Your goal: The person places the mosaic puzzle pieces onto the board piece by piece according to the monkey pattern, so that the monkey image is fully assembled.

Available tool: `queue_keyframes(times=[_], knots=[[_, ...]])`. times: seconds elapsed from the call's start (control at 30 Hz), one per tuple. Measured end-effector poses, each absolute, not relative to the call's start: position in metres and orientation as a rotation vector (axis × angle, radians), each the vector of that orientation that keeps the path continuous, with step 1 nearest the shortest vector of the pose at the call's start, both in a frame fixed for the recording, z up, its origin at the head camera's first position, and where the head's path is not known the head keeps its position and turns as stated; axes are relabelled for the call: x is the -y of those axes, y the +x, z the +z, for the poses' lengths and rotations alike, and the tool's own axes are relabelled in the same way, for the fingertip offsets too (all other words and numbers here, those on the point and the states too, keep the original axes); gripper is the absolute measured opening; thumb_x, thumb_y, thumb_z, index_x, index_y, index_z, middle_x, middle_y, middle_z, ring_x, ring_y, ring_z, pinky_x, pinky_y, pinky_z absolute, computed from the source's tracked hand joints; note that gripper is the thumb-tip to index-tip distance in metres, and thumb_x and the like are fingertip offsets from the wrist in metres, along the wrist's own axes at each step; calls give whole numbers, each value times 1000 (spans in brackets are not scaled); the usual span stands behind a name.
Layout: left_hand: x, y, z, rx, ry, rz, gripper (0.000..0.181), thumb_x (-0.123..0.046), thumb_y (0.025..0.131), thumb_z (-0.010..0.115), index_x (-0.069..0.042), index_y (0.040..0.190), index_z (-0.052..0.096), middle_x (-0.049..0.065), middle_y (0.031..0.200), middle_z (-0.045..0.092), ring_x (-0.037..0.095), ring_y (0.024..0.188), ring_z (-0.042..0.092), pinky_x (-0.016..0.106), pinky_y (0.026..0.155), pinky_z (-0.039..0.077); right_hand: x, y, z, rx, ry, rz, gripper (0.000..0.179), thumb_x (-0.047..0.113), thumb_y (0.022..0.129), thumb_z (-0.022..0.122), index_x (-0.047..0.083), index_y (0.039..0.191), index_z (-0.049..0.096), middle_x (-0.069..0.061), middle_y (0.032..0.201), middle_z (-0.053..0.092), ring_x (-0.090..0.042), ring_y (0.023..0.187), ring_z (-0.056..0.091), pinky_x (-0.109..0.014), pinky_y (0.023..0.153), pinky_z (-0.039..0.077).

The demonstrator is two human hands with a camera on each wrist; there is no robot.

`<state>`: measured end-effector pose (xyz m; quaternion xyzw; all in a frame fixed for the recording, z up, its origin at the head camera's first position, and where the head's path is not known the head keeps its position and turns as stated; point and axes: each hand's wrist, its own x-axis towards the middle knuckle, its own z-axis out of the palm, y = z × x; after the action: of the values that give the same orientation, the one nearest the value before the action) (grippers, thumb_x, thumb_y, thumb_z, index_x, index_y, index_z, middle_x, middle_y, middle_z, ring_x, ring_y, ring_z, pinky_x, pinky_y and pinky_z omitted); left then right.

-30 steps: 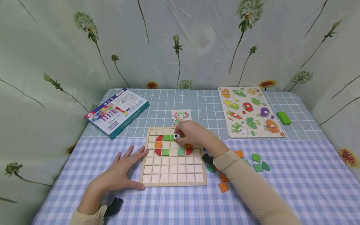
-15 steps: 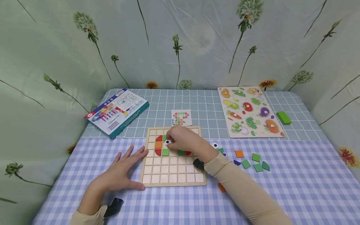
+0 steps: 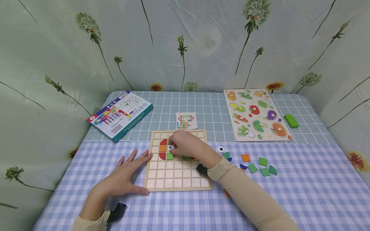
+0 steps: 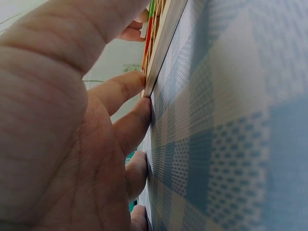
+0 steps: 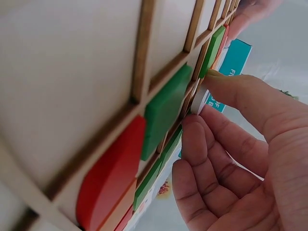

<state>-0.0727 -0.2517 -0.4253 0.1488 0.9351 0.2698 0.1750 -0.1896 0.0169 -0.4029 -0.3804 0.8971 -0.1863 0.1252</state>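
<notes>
Disc [image 3: 171, 147], white with a dark centre, at the grid board [image 3: 179, 189], over the cell just right of the left orange tile [image 3: 162, 148] and just beyond a green tile [image 3: 170, 156]; whether it is seated in the cell cannot be told. Right hand [image 3: 188, 144]: thumb and fingertips pinch the disc by its rim, as the right wrist view shows. Left hand [image 3: 124, 176]: fingers spread, holding no piece, fingertips touching the board's left edge, thumb at its near corner. The hands are apart, on either side of the red tile [image 3: 162, 156]. Second disc [image 3: 221, 149] and loose tiles [image 3: 263, 161] lie on the desk [image 3: 173, 211] to the right; the pattern card [image 3: 186, 121] lies just beyond the board. Judged from its look, the disc should be light, stiff and hard to damage, with smooth faces on which fingers may slip; the rim, taken at opposite sides, offers the surest hold. The board, probably light too, could slide if nudged and is best steadied by its frame.
</notes>
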Motion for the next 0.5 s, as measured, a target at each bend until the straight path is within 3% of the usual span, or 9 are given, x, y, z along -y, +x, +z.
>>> queue_keyframes(times=[0.5], knots=[[251, -72, -423, -2661, 439, 768, 121, -65, 68, 94, -29, 168, 38, 5, 179, 28, 53, 166, 5, 86, 120, -3, -14, -189, -401, -2627, -1119, -502, 13, 20, 98, 78, 8, 100, 78, 2, 81, 66, -13, 76, 56, -26, 73, 51]])
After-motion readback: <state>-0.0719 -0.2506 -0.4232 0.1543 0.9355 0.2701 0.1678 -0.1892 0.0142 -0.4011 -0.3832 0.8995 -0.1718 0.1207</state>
